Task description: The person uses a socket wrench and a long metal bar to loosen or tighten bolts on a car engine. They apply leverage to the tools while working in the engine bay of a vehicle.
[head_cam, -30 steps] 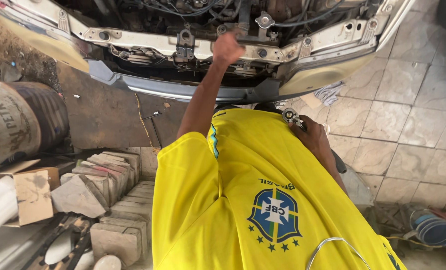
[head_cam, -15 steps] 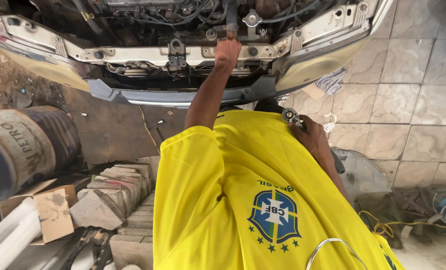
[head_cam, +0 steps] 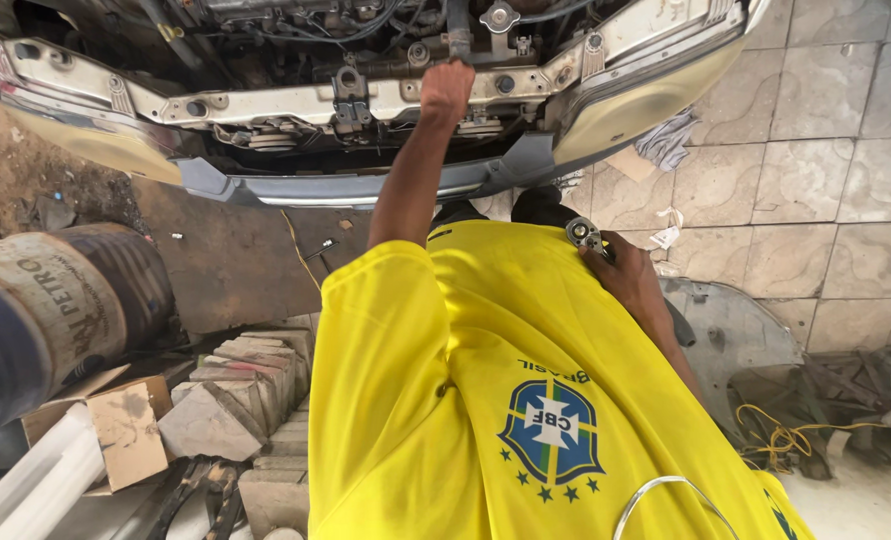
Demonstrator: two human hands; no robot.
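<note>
left hand [head_cam: 448, 88] clenched on a black hose [head_cam: 459, 30] at the car's front crossmember [head_cam: 266, 100], bracing the reach; right hand [head_cam: 626, 275] grasps a small metal part [head_cam: 583, 235] against the yellow shirt [head_cam: 486, 380].

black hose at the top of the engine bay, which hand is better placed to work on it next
Left, probably. The left hand is raised with its grip already at the black hose above the front crossmember. The right hand is down by the yellow shirt, occupied with a small metal part.
</note>
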